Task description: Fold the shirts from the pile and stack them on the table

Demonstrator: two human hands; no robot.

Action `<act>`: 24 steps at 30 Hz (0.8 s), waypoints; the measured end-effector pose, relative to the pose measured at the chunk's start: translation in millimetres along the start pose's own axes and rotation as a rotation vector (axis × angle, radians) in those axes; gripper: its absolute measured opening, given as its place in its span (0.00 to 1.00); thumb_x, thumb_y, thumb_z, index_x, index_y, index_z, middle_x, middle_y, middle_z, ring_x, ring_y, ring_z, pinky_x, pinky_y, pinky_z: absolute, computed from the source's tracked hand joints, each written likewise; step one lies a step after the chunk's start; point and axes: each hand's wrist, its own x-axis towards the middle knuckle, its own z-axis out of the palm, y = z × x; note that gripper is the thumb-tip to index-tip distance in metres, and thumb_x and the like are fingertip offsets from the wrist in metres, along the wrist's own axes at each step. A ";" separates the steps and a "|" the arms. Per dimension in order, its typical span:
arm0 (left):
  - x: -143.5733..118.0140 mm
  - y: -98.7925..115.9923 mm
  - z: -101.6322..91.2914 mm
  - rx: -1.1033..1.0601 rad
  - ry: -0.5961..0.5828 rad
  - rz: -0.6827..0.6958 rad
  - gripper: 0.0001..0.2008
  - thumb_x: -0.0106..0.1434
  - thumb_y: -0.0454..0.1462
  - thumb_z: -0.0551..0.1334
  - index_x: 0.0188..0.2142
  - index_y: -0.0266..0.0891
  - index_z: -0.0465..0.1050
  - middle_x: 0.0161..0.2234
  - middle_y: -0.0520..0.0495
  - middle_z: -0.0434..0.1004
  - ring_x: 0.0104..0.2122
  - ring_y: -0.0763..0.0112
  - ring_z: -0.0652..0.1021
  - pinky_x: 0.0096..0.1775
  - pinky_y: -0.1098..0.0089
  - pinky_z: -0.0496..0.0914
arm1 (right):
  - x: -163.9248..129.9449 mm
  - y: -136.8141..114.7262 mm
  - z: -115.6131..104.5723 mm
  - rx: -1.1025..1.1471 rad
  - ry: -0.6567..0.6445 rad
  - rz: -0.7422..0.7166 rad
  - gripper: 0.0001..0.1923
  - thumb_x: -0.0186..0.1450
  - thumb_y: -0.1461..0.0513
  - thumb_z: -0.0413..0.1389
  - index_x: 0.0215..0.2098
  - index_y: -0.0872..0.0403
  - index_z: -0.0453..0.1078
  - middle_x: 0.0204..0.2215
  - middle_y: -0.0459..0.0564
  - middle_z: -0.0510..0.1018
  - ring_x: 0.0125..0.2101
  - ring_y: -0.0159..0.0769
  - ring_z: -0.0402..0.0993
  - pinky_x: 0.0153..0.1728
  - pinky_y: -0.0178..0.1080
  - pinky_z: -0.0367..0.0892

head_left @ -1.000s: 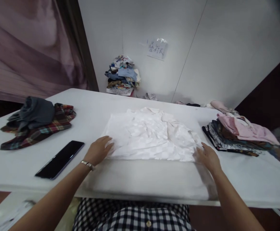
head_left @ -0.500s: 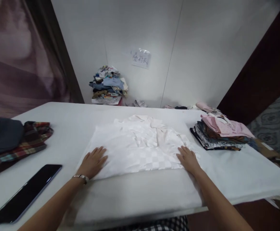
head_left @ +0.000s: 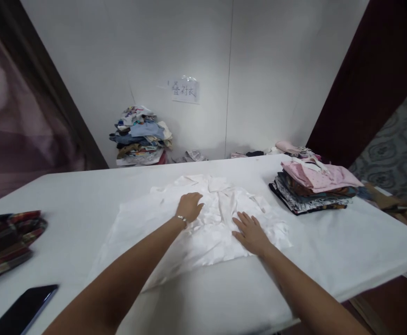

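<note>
A white shirt with a faint checked pattern lies spread on the white-covered table, its collar part rumpled toward the far side. My left hand, with a bracelet at the wrist, rests on the middle of the shirt; its thumb stands apart from the fingers. To its right, my right hand lies flat on the rumpled cloth with fingers spread. Neither hand grips a fold that I can see.
Folded clothes, a pink one on top, are stacked on the right. Plaid cloth and a black phone lie at the left. A tall clothes pile stands by the wall under a paper sign.
My left hand has moved from the shirt's left edge to its middle. My right hand has shifted slightly inward. The view has turned a little.
</note>
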 end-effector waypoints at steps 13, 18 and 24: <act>126.7 68.6 63.1 0.058 -0.095 0.010 0.11 0.65 0.37 0.57 0.45 0.36 0.72 0.50 0.39 0.71 0.54 0.58 0.68 0.55 0.52 0.62 | 1.6 2.1 -0.7 0.077 -0.007 -0.002 0.28 0.69 0.49 0.43 0.64 0.48 0.57 0.67 0.54 0.52 0.66 0.50 0.45 0.62 0.57 0.43; 145.8 43.9 43.1 -0.028 -0.153 -0.057 0.17 0.65 0.42 0.59 0.50 0.38 0.68 0.51 0.42 0.71 0.47 0.63 0.74 0.48 0.55 0.71 | 2.0 2.7 -2.5 0.116 -0.036 -0.003 0.29 0.69 0.48 0.43 0.64 0.50 0.56 0.67 0.56 0.51 0.66 0.51 0.44 0.62 0.58 0.41; 147.6 2.8 -17.9 -0.301 -0.071 -0.180 0.16 0.65 0.42 0.59 0.50 0.39 0.69 0.50 0.43 0.71 0.45 0.64 0.75 0.45 0.58 0.73 | 2.9 4.6 -4.6 0.165 -0.051 0.018 0.30 0.68 0.47 0.45 0.65 0.50 0.55 0.67 0.54 0.51 0.66 0.50 0.43 0.63 0.57 0.39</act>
